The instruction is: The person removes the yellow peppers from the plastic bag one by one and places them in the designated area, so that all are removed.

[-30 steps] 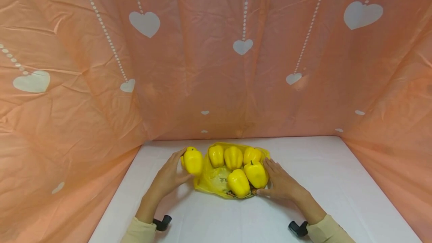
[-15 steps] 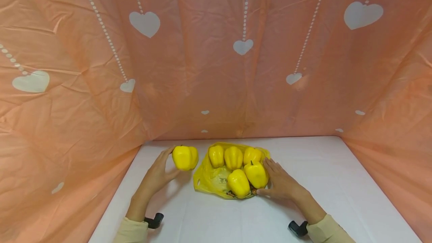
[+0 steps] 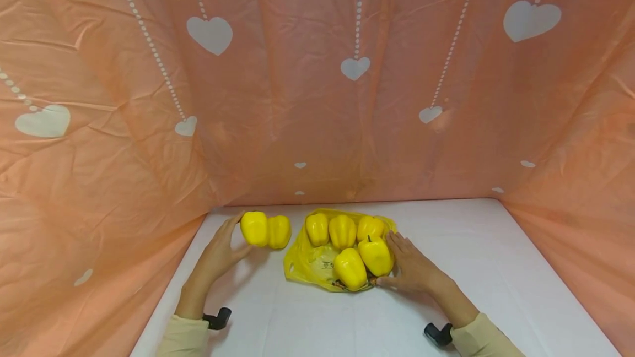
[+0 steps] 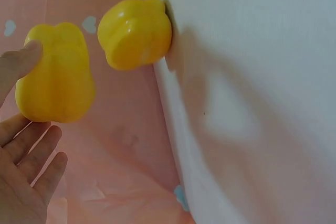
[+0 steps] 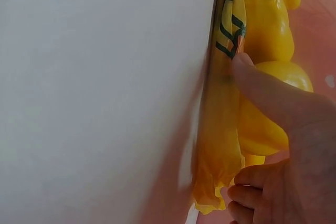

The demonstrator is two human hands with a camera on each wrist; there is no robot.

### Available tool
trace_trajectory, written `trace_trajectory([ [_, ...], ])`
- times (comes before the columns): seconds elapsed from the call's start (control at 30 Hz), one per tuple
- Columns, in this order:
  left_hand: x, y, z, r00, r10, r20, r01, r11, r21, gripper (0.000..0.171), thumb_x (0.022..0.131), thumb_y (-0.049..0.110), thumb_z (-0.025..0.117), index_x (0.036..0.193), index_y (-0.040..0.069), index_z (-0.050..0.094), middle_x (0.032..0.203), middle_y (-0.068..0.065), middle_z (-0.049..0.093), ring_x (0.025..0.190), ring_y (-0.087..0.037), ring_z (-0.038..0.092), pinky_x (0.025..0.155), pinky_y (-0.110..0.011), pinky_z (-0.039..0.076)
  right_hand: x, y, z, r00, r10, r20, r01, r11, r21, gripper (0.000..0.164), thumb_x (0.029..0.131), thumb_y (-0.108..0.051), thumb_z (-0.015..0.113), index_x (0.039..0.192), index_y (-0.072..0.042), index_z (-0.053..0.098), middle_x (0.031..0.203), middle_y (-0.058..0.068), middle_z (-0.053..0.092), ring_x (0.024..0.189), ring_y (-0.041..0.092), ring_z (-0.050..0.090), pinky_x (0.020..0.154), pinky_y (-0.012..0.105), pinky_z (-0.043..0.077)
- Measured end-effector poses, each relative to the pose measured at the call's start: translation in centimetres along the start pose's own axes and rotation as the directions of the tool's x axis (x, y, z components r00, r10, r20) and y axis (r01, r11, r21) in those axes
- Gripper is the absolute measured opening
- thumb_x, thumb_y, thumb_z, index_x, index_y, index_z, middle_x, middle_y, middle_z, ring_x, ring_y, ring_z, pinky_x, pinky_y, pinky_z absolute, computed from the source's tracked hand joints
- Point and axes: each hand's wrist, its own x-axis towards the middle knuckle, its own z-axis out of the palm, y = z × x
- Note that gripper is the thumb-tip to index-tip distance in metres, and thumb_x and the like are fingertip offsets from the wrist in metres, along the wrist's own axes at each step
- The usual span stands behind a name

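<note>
Thumb and fingertips of my left hand [image 3: 217, 252] hold a yellow bell pepper [image 3: 254, 229] just above the table. In the left wrist view that bell pepper [image 4: 58, 77] is off the surface, and a second bell pepper [image 4: 135, 34] sits on the table beyond it. Several more yellow bell peppers [image 3: 343, 231] lie on a flattened yellow plastic bag [image 3: 303, 269] with printing. Against the bag's right edge rests my right hand [image 3: 414, 269], fingers extended beside the peppers. In the right wrist view its thumb touches the printed bag [image 5: 215, 114]; some fingertips are partly hidden.
A white-covered table [image 3: 317, 318] spreads beneath everything. Peach curtains [image 3: 317, 125] with white hearts hang along its back and both sides. Each forearm wears a black wrist mount [image 3: 439, 336].
My left hand has moved left with its bell pepper, away from the bag. A second bell pepper, earlier behind the held one, now shows separately on the table. The right hand stays put.
</note>
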Motion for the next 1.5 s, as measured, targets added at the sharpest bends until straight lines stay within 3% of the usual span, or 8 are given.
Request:
trace_trajectory([
  [0.57,0.7,-3.0,-0.6,0.997,-0.035,0.073,0.036,0.999,-0.010,0.091,0.092,0.018,0.086,0.163,-0.003,0.033,0.161,-0.034,0.041,0.147,-0.056,0.040,0.121,-0.073,0.030,0.1,0.5,0.1,1.000,0.008,0.000,-0.008,1.000,-0.014,0.120,0.088,-0.061,0.082,0.164,0.011,0.024,0.173,0.032,0.020,0.161,0.049,0.019,0.132,0.059,0.016],
  [1.17,2.0,-5.9,1.0,0.985,-0.083,0.150,0.092,0.994,-0.053,0.092,0.092,0.024,0.087,0.161,-0.007,0.033,0.158,-0.037,0.042,0.144,-0.058,0.043,0.121,-0.074,0.030,-0.1,0.3,0.1,1.000,0.022,0.002,-0.022,1.000,0.001,0.120,0.087,-0.060,0.083,0.165,0.010,0.024,0.173,0.031,0.020,0.161,0.048,0.019,0.132,0.059,0.016],
  [1.5,2.4,-6.3,1.6,0.976,-0.101,0.195,0.116,0.991,-0.067,0.093,0.091,0.021,0.089,0.160,-0.009,0.033,0.157,-0.039,0.042,0.146,-0.060,0.039,0.122,-0.074,0.027,0.0,0.2,0.0,1.000,0.020,0.009,-0.020,1.000,-0.001,0.120,0.087,-0.060,0.083,0.165,0.009,0.024,0.174,0.030,0.019,0.162,0.048,0.018,0.132,0.059,0.016],
])
